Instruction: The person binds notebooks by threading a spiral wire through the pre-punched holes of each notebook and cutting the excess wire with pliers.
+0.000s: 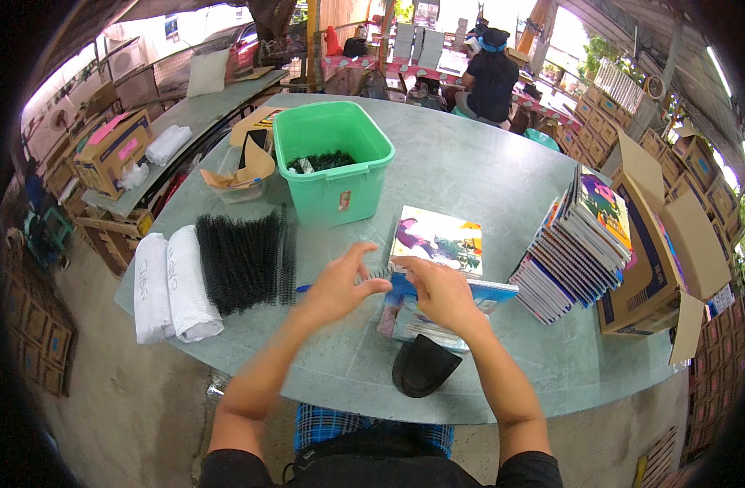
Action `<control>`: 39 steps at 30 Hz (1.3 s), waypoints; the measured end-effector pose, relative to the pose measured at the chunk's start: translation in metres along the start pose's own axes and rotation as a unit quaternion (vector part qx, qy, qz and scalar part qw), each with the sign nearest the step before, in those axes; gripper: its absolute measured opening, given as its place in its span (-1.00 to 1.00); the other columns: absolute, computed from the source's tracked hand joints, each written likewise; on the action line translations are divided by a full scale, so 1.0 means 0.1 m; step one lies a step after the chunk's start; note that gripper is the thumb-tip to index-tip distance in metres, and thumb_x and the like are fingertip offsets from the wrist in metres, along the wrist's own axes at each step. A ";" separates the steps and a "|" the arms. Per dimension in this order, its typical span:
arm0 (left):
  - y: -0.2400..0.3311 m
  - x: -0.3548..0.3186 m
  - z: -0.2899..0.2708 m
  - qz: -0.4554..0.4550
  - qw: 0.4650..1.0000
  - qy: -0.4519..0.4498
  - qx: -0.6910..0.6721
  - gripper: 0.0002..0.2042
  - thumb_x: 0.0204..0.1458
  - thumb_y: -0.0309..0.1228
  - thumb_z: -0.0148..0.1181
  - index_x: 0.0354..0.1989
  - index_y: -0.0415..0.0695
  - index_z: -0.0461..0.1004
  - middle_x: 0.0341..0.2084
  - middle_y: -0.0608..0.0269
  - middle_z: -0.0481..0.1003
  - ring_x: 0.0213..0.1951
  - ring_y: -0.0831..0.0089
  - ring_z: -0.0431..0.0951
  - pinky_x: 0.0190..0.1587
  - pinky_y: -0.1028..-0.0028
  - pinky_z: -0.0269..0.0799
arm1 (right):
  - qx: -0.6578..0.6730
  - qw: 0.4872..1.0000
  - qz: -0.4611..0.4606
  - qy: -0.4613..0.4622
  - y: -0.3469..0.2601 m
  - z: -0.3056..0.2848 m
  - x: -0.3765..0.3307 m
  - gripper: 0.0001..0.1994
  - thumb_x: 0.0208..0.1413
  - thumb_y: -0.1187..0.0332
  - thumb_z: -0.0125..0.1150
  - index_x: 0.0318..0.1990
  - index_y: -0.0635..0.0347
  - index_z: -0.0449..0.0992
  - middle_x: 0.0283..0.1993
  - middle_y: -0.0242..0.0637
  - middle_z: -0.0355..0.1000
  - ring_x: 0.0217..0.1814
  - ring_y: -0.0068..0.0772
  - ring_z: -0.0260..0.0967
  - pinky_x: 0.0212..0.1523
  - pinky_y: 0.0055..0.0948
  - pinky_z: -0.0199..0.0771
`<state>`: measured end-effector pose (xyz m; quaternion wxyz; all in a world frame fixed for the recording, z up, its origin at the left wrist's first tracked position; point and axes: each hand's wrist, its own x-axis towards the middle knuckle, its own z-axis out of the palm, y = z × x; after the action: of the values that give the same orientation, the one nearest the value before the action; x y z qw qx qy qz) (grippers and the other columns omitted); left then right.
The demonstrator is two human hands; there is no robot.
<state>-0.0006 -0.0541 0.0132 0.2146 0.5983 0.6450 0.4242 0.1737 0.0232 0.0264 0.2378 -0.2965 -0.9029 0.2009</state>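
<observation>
My right hand (441, 297) is closed on the edge of an upright book with a blue-edged cover (494, 294). To its left, my left hand (340, 286) is raised with thumb and fingers apart, slightly blurred. Between the hands, a thin coil (379, 273) shows faintly along the book's edge. Behind the book lies a stack with a colourful illustrated cover (437, 240). A rounded black object (425, 366) sits nearest me. Left of my left hand, many black spiral binding coils (246, 259) lie in a row, with a blue pen (303, 289) beside them.
A green bucket (340, 195) with black coils inside stands behind my left hand, beside a clear container (244, 191). White wrapped bundles (177, 285) lie left. At right are a leaning stack of spiral-bound books (572, 252) and an open cardboard box (653, 260). A person (490, 77) sits beyond.
</observation>
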 end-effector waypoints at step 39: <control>0.22 -0.22 -0.24 0.108 0.980 0.166 0.001 -0.61 -0.09 -0.54 0.20 -0.01 -0.16 0.44 -0.13 0.12 0.50 -0.12 0.41 0.51 -0.02 0.44 0.36 | -0.048 0.983 0.003 0.179 0.48 -0.12 -0.34 -0.85 -0.05 0.21 0.24 -0.39 0.03 0.57 -0.43 -0.40 0.52 -0.40 -0.39 0.40 -0.33 -0.39 0.17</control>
<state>-0.0021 -0.0836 0.0383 0.0571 0.5857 0.6037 0.5378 0.2256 0.0397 0.0013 0.3809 -0.3415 -0.8531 0.1021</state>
